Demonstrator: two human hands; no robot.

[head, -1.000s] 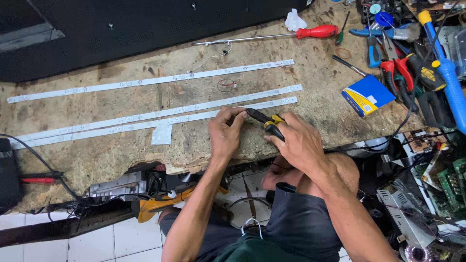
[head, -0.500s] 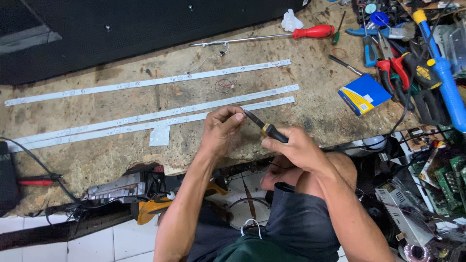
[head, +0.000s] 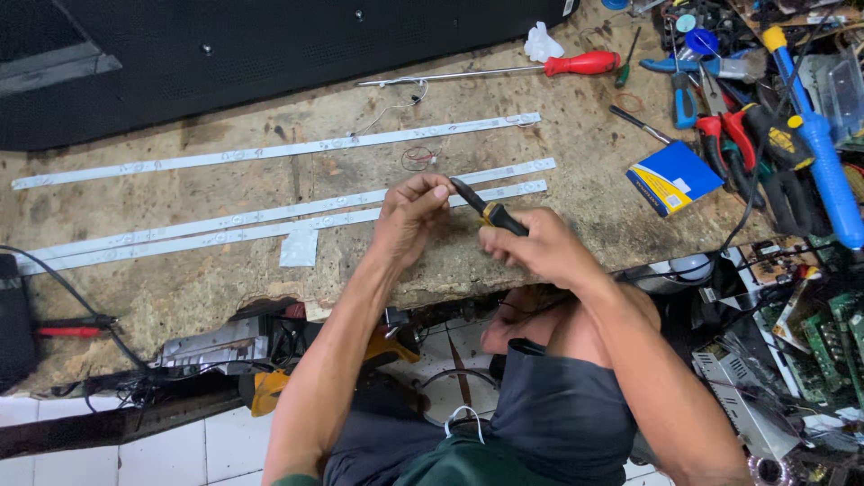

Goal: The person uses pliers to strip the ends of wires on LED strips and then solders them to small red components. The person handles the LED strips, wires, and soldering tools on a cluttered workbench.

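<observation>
My right hand (head: 538,248) grips a small tool with a yellow-and-black handle (head: 493,215), its dark tip pointing up-left toward my left hand. My left hand (head: 412,212) is raised above the workbench (head: 225,279) with fingertips pinched together at the tool's tip; whatever it pinches is too small to see. Below the hands lie three long white LED strips (head: 270,151), the nearest two (head: 225,227) running side by side. A small white patch (head: 299,247) sits under the nearest strip.
A red-handled long screwdriver (head: 585,63) lies at the back. A blue-and-yellow box (head: 670,177), red-handled pliers (head: 729,135) and a blue tool (head: 823,157) crowd the right side. Circuit boards (head: 823,333) sit lower right; a black panel (head: 225,54) lines the back.
Both hands have lifted off the strips and drawn slightly toward me. The tool's tip now meets my left fingertips in the air instead of working down at the strip.
</observation>
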